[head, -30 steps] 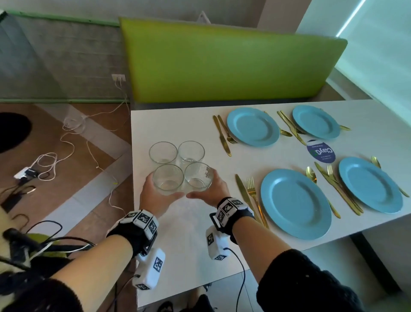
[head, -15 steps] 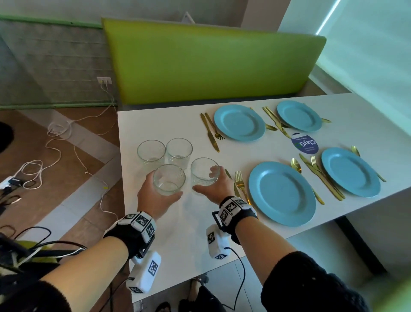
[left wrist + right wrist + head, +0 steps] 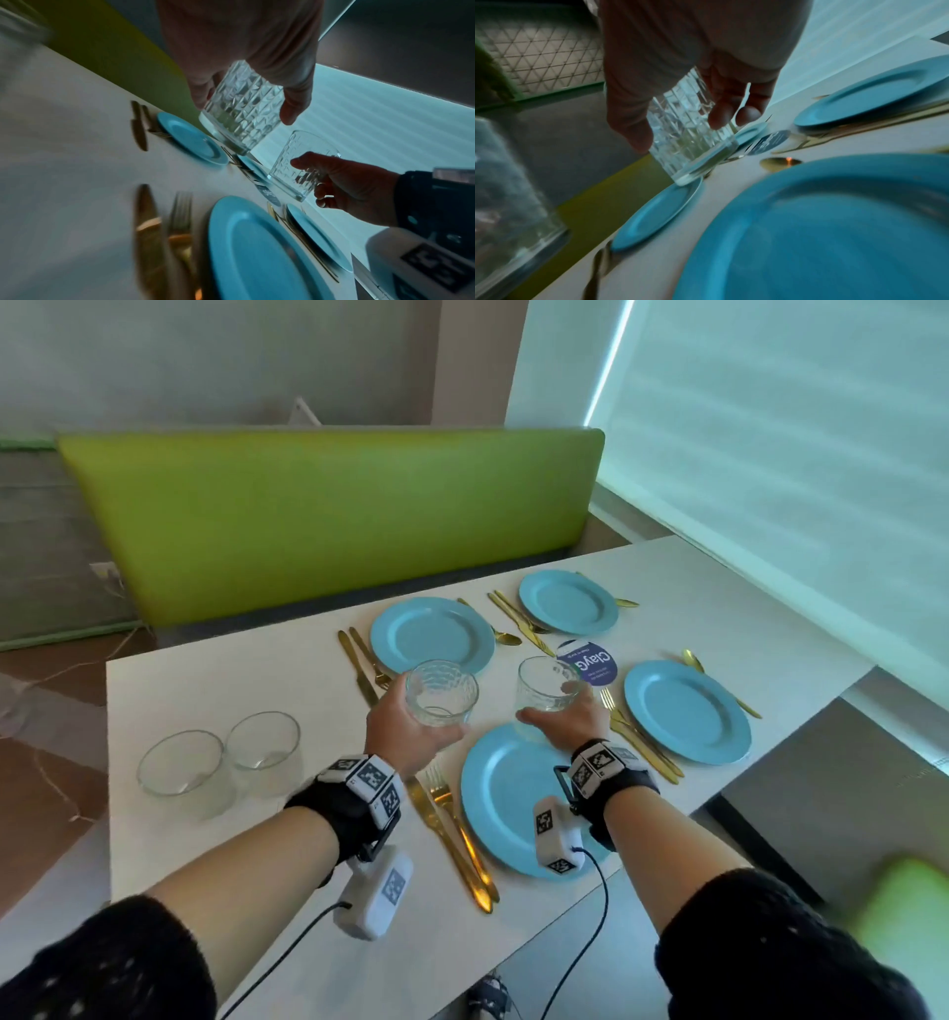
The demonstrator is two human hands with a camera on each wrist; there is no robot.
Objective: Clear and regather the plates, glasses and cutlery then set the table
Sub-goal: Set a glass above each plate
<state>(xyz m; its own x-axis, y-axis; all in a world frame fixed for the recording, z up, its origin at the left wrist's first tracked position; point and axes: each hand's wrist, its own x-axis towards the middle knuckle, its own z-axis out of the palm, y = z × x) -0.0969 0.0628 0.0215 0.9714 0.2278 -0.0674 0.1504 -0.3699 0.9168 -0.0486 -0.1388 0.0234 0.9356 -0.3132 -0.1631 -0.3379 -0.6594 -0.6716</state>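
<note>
My left hand (image 3: 405, 731) grips a cut-pattern glass (image 3: 441, 693) in the air above the white table (image 3: 231, 670), between the near blue plate (image 3: 506, 801) and the far left plate (image 3: 431, 635). My right hand (image 3: 562, 724) holds a second glass (image 3: 547, 683) over the table's middle, just beyond the near plate. In the left wrist view the fingers wrap the left glass (image 3: 241, 107), with the other glass (image 3: 300, 164) lower right. The right wrist view shows fingers curled round the right glass (image 3: 687, 130). Two more glasses (image 3: 179, 770) (image 3: 264, 749) stand at the table's left.
Two further blue plates (image 3: 567, 602) (image 3: 688, 711) lie on the right half. Gold knives, forks and spoons (image 3: 452, 834) flank each plate. A round dark-blue coaster (image 3: 590, 662) lies in the middle. A green bench back (image 3: 328, 521) runs behind the table.
Both hands have lifted their glasses off the table and carried them right, away from the two glasses left standing, to above the plates. The head view swung right.
</note>
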